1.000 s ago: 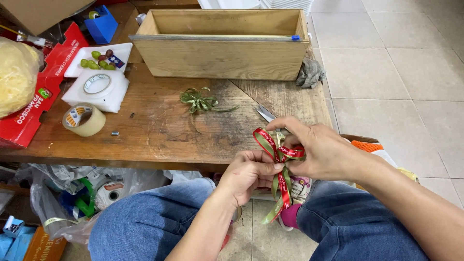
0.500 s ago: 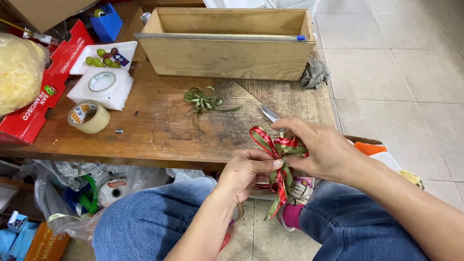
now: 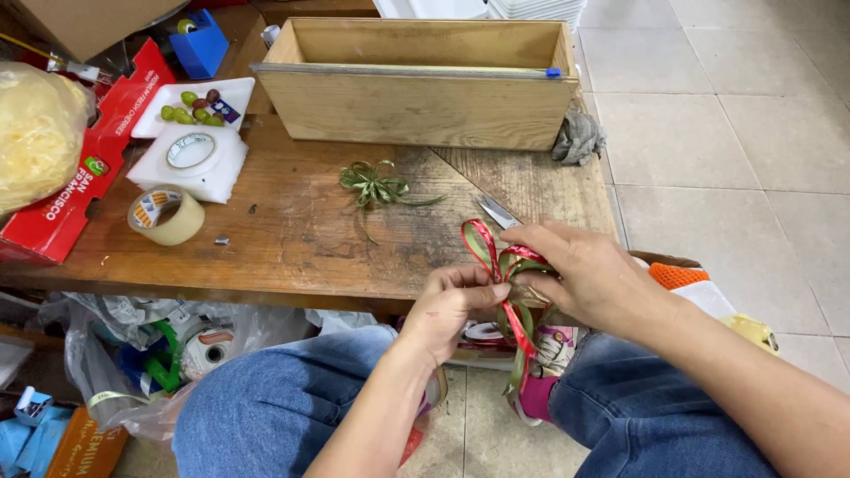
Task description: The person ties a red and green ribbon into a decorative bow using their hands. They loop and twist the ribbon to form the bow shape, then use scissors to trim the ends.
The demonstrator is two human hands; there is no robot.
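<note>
Both my hands pinch the red-green ribbon bow [image 3: 506, 274] at lower centre frame, off the worktop [image 3: 292, 239] edge: left hand [image 3: 456, 305] grips its knot from below, right hand [image 3: 580, 274] closed over the loops; tails hang straight down.

Small craft workshop, home-style: worn, scratched wooden bench [image 3: 292, 239] on a tiled floor [image 3: 753, 133], open wooden box [image 3: 425, 106], tape roll [image 3: 166, 216], finished green ribbon bow [image 3: 376, 184], red cardboard box [image 3: 80, 173], plastic bags and clutter stuffed under the bench.
</note>
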